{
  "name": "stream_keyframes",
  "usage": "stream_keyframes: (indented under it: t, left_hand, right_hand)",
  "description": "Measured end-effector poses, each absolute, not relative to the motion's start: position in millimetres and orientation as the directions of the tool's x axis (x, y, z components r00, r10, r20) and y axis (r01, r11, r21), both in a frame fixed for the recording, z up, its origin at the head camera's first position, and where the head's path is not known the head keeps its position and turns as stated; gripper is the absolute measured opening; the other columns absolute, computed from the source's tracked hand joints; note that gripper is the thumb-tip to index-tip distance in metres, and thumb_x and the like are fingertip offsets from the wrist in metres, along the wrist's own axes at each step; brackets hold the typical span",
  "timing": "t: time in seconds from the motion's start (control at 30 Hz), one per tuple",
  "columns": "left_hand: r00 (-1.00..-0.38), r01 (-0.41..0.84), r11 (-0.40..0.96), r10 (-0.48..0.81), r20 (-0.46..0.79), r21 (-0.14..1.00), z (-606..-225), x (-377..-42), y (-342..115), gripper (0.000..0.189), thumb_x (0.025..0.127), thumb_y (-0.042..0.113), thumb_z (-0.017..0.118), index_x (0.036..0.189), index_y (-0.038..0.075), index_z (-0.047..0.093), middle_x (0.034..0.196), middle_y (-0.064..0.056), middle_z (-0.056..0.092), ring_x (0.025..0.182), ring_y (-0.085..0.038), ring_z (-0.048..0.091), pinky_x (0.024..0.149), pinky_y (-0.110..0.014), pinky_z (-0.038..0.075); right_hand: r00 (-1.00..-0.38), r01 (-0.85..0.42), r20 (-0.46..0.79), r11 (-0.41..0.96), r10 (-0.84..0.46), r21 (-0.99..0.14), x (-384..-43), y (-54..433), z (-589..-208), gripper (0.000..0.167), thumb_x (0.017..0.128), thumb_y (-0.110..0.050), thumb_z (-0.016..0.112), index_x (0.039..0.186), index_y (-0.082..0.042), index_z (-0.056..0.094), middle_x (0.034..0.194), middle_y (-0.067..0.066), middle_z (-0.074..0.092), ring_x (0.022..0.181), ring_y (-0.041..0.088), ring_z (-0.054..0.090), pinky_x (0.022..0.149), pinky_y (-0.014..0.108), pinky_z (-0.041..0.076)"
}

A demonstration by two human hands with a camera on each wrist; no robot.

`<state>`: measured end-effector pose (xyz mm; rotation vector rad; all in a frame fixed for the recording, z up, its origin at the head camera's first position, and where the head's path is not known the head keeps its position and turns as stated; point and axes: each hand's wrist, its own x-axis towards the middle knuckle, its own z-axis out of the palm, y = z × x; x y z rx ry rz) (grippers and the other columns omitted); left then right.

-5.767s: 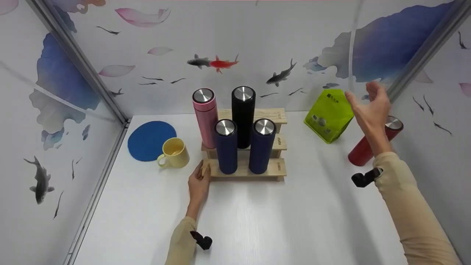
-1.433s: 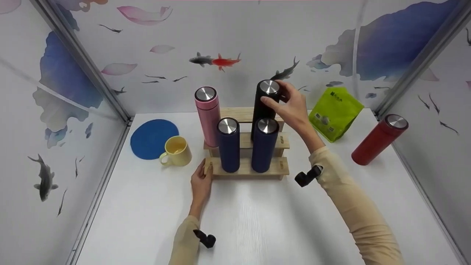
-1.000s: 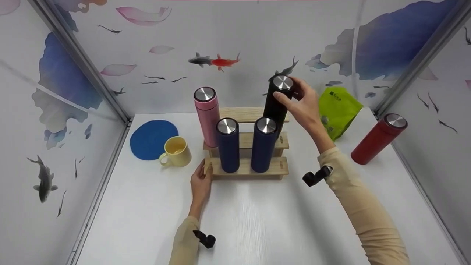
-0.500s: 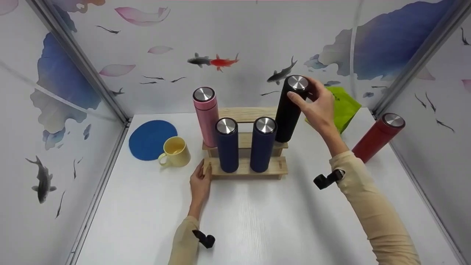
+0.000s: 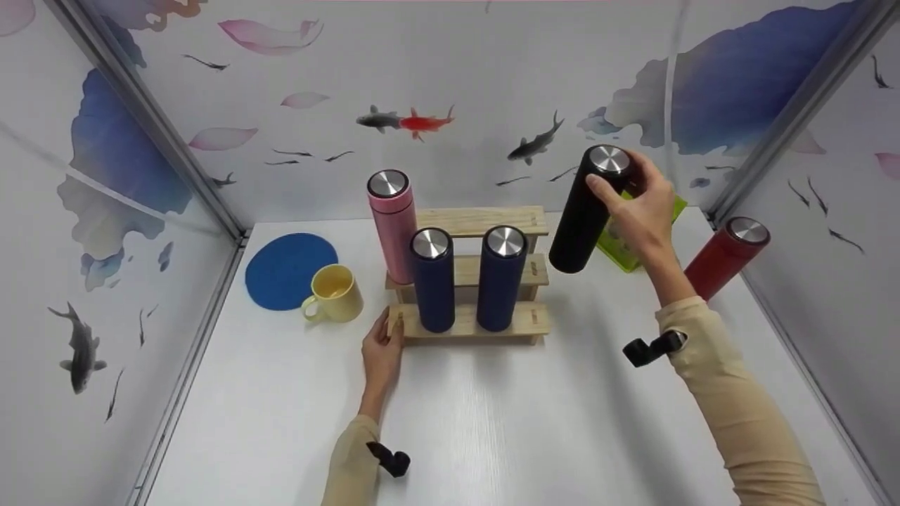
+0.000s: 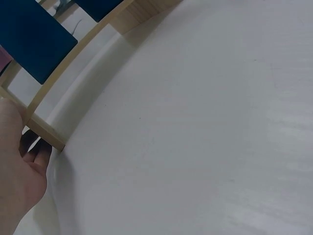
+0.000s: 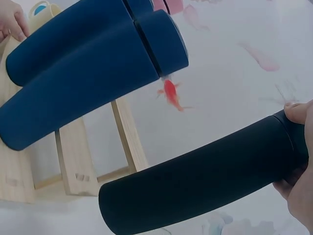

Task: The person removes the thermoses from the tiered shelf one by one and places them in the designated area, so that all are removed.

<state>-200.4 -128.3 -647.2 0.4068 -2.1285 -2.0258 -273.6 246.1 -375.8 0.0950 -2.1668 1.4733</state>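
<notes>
My right hand (image 5: 641,211) grips a black thermos bottle (image 5: 580,218) near its steel-topped lid. The bottle hangs tilted in the air just right of the stepped wooden rack (image 5: 531,320); the right wrist view shows its bottom end (image 7: 115,208) free of the rack. My left hand (image 5: 382,355) holds the left end of the rack's lowest step, with fingers around the wooden end piece (image 6: 44,132) in the left wrist view. Two dark blue thermos bottles (image 5: 434,288) (image 5: 500,288) stand on the lowest step. A pink thermos bottle (image 5: 395,235) stands on the middle step at left.
Behind my right hand is a green pouch (image 5: 622,253), partly hidden. A red thermos bottle (image 5: 721,260) stands at the right, its base hidden by my wrist. At left are a yellow mug (image 5: 337,295) and a round blue mat (image 5: 285,270). Printed walls enclose the white table (image 5: 464,422).
Earlier my right hand was empty near the red bottle. It then took hold of the black bottle on the middle step and carried it right, off the rack. My left hand stayed put.
</notes>
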Motion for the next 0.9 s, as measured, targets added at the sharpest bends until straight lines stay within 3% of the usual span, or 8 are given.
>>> stream_keyframes:
  t: [0.33, 0.5, 0.9]
  left_hand:
    - [-0.946, -0.040, 0.032, -0.324, -0.028, 0.999, -649, -200, -128, 0.050, 0.101, 0.020, 0.064, 0.148, 0.009, 0.052, 0.148, -0.019, 0.054, 0.132, -0.031, 0.057, 0.084, -0.016, 0.054]
    - [-0.948, -0.045, 0.015, -0.317, -0.038, 0.999, -650, -201, -129, 0.051, 0.102, 0.022, 0.063, 0.149, 0.010, 0.051, 0.147, -0.018, 0.056, 0.125, -0.029, 0.062, 0.084, -0.015, 0.054]
    - [-0.945, -0.056, 0.035, -0.324, -0.042, 0.998, -650, -199, -129, 0.051, 0.101, 0.024, 0.064, 0.149, 0.010, 0.052, 0.149, -0.019, 0.053, 0.131, -0.031, 0.058, 0.089, -0.021, 0.056]
  right_hand:
    - [-0.850, -0.276, 0.426, 0.427, 0.311, -0.861, -271, 273, -385, 0.059, 0.086, -0.027, 0.081, 0.138, -0.010, 0.060, 0.130, 0.013, 0.066, 0.116, 0.014, 0.064, 0.105, 0.026, 0.051]
    - [-0.827, -0.251, 0.426, 0.436, 0.367, -0.864, -272, 285, -392, 0.058, 0.085, -0.026, 0.082, 0.137, -0.009, 0.061, 0.129, 0.015, 0.067, 0.116, 0.015, 0.065, 0.103, 0.025, 0.052]
    - [-0.804, -0.159, 0.390, 0.469, 0.449, -0.869, -270, 311, -417, 0.059, 0.086, -0.025, 0.081, 0.138, -0.008, 0.060, 0.131, 0.015, 0.066, 0.116, 0.014, 0.063, 0.104, 0.026, 0.051]
